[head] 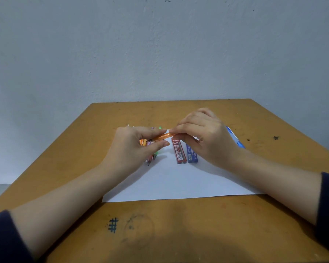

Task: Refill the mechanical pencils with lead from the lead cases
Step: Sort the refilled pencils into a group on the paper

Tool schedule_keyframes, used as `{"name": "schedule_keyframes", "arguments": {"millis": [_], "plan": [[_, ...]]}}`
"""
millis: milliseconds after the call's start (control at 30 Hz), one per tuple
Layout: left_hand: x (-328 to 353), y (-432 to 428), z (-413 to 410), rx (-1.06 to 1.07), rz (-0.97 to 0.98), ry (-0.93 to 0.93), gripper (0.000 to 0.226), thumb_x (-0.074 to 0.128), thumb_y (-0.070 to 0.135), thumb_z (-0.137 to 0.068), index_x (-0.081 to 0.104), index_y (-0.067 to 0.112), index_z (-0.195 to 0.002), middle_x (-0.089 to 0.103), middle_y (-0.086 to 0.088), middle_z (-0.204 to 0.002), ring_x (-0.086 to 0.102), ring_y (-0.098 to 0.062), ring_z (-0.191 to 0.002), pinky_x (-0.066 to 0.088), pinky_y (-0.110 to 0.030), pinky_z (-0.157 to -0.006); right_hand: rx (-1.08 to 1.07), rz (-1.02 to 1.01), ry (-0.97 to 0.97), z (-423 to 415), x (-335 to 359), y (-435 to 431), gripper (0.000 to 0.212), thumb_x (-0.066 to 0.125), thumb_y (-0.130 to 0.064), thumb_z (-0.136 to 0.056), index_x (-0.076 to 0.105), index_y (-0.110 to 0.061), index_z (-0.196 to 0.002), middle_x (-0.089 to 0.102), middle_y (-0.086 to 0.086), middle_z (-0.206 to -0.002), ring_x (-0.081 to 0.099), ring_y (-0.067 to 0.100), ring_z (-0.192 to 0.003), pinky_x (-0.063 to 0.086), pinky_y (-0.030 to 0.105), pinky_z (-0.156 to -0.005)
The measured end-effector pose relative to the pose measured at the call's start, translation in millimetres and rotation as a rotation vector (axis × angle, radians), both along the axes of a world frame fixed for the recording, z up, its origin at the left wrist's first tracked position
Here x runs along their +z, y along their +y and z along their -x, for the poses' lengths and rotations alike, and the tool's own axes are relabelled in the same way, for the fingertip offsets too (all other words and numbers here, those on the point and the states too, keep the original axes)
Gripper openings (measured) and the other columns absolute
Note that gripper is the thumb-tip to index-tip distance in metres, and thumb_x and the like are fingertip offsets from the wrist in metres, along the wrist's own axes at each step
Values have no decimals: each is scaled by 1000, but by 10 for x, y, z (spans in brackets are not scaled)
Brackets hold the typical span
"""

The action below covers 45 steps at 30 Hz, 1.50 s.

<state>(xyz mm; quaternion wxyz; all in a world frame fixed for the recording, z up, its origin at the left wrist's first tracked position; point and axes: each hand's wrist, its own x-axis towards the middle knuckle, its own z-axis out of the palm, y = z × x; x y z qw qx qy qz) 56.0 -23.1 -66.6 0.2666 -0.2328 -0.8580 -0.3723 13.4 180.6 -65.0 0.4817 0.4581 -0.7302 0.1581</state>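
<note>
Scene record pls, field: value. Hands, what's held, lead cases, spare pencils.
left hand: pinches orange pencil at one end
right hand: pinches its other end
orange pencil: held above white paper
lead cases: red case beside blue case, lying on paper
spare pencils: cluster under left hand; blue pencil behind right hand

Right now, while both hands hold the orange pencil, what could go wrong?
The left hand and right hand pinch the orange mechanical pencil in the air, so a small part pulled off might drop and roll off the white paper. The right hand hangs just over the red lead case and blue lead case and could knock them.
</note>
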Motion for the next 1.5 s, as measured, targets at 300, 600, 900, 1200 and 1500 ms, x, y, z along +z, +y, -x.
{"name": "schedule_keyframes", "arguments": {"millis": [300, 600, 900, 1200, 1500], "plan": [[21, -66, 40, 41, -91, 3, 23, 75, 15, -79, 74, 17, -102, 69, 16, -89, 62, 12, -81, 45, -6, -75, -173, 56, -144, 55, 62, 157, 23, 66, -34, -81, 75, -16, -92, 70, -1, -83, 63, 20, -78, 42, 35, -76], [24, -84, 77, 115, -167, -97, 24, 70, 17, -83, 72, 17, -106, 67, 13, -91, 64, 3, -87, 48, -6, -65, -221, 104, -358, 111, 153, 300, 19, 69, -21, -76, 77, -11, -91, 71, 4, -82, 64, 24, -75, 51, 38, -67], [21, -78, 99, 111, -240, -154, 22, 69, 16, -83, 72, 17, -105, 65, 20, -84, 63, 12, -83, 48, -5, -61, -103, 242, -604, 107, 143, 313, 16, 72, 4, -76, 76, -5, -89, 66, -6, -79, 58, -13, -75, 43, 5, -71], [21, -89, 113, 114, -273, -161, 21, 69, 16, -84, 71, 26, -102, 64, 24, -81, 63, 12, -84, 50, -8, -65, -121, 209, -527, 129, 173, 345, 15, 69, 6, -77, 75, -4, -87, 68, -1, -79, 58, -5, -77, 42, 4, -70], [26, -118, 149, 128, -317, -170, 24, 69, 16, -84, 67, 32, -101, 64, 24, -80, 62, 14, -82, 50, -6, -69, -272, -8, -667, 109, 308, 410, 18, 65, 5, -83, 76, -7, -91, 62, 1, -79, 53, -1, -67, 34, 2, -64]]}}
